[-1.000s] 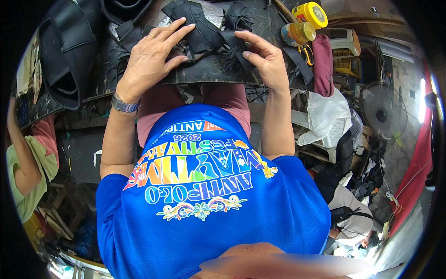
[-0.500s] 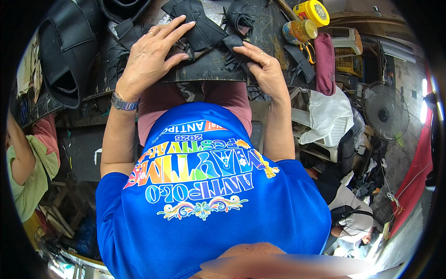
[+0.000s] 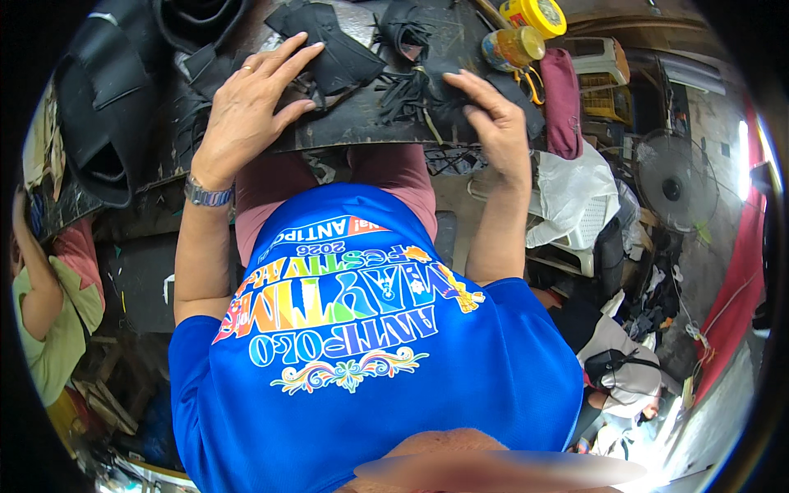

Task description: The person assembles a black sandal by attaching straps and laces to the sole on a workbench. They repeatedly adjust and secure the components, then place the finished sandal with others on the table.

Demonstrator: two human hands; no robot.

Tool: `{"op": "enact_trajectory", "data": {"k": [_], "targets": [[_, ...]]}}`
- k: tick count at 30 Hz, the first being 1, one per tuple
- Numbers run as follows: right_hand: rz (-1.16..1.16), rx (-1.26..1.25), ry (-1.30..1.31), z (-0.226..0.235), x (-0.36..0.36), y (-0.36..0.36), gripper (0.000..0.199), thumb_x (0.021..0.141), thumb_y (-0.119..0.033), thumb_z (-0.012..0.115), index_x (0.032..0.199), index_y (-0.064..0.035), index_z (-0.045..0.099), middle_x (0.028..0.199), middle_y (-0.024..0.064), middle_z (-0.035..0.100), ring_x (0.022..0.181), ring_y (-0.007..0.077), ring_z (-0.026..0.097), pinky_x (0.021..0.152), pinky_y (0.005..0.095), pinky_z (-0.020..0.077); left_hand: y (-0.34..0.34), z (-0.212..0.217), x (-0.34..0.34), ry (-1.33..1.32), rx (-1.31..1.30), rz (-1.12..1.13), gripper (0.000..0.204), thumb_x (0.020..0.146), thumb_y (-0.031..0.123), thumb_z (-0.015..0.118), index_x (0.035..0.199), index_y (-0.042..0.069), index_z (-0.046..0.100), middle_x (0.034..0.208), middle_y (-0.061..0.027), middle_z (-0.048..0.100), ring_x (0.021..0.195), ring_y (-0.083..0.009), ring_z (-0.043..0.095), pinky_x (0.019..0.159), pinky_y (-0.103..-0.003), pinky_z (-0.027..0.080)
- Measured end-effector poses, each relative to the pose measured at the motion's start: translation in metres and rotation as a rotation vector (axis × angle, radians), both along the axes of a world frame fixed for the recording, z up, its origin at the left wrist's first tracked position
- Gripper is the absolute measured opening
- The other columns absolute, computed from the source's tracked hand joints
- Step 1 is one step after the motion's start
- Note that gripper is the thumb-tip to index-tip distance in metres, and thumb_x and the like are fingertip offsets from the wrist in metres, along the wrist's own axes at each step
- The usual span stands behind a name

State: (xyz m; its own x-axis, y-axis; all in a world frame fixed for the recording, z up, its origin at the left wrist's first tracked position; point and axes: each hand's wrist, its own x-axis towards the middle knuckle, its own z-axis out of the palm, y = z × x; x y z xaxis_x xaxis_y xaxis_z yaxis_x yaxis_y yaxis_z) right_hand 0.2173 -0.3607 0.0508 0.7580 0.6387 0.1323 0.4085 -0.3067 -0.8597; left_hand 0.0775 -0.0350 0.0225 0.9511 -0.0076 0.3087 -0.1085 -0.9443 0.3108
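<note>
My left hand [image 3: 253,111] lies with fingers spread, its fingertips touching the edge of a flat black leather-like piece [image 3: 337,53] on the dark worktable [image 3: 329,131]. The thumb is stretched toward the piece's lower side. To the right, my right hand [image 3: 500,123] hovers near the table edge, fingers stretched and thumb apart, with nothing seen between them. Next to it are dark pieces [image 3: 528,111], partly hidden by the hand. Between my hands sits a bundle of thin black strips [image 3: 403,97], with a curled black piece [image 3: 404,33] behind it.
Large black stitched pieces [image 3: 107,99] cover the table's left. At the right stand a yellow-lidded jar [image 3: 534,15], a glass jar [image 3: 514,49], orange-handled scissors [image 3: 536,86] and a maroon pouch [image 3: 563,103]. A fan [image 3: 674,185] and a white plastic chair [image 3: 579,226] are beyond. Other people sit nearby.
My right hand has moved right, off the black piece it was touching, toward the dark pieces by the scissors. The strip bundle now shows. My left hand stays on the black piece.
</note>
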Motion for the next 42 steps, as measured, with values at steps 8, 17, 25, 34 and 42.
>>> {"op": "enact_trajectory", "data": {"k": [8,17,25,34,42], "targets": [[-0.283,-0.24,-0.191,0.0,0.062,-0.091,0.032,0.087,0.005,0.057,0.11,-0.0021,0.078,0.112,0.0125,0.076,0.113,0.0227,0.069,0.101,0.0318,0.0493,-0.001,0.004,0.0,0.008,-0.036,-0.008,0.075,0.084,0.026,0.079,0.154,0.025,0.049,0.159,-0.0009,0.048,0.132,-0.0302,0.056,0.11,-0.042,0.049],[-0.562,-0.128,-0.344,-0.049,0.072,-0.098,0.021,0.079,-0.007,0.082,0.1,-0.0049,0.078,0.088,0.0021,0.064,0.07,0.0101,0.054,0.067,0.0268,0.0468,-0.002,0.007,0.001,0.03,-0.023,-0.005,0.074,0.085,0.028,0.079,0.153,0.025,0.05,0.157,-0.0012,0.051,0.13,-0.0305,0.057,0.109,-0.042,0.049],[-0.668,0.053,-0.393,-0.047,0.053,-0.11,0.016,0.095,-0.014,0.074,0.104,-0.0008,0.077,0.094,0.0036,0.069,0.08,0.0109,0.06,0.076,0.026,0.0482,-0.003,0.011,0.001,0.038,-0.027,-0.016,0.073,0.086,0.026,0.079,0.153,0.023,0.05,0.157,-0.0037,0.051,0.132,-0.0316,0.057,0.109,-0.042,0.048],[-0.701,0.312,-0.302,-0.029,0.026,-0.067,0.013,0.097,-0.01,0.072,0.102,0.0003,0.076,0.091,0.0056,0.072,0.081,0.012,0.063,0.076,0.0267,0.0504,-0.002,0.01,0.002,0.046,-0.019,-0.028,0.074,0.086,0.024,0.078,0.154,0.023,0.049,0.159,-0.0027,0.049,0.135,-0.031,0.055,0.111,-0.042,0.048],[-0.339,0.109,-0.316,-0.017,0.016,0.028,0.012,0.089,-0.007,0.072,0.098,0.0011,0.074,0.084,0.0109,0.069,0.074,0.019,0.065,0.07,0.0304,0.0516,-0.002,0.009,0.001,0.008,-0.007,-0.017,0.076,0.083,0.026,0.08,0.153,0.023,0.05,0.156,-0.0028,0.052,0.129,-0.0299,0.058,0.108,-0.041,0.049]]}}
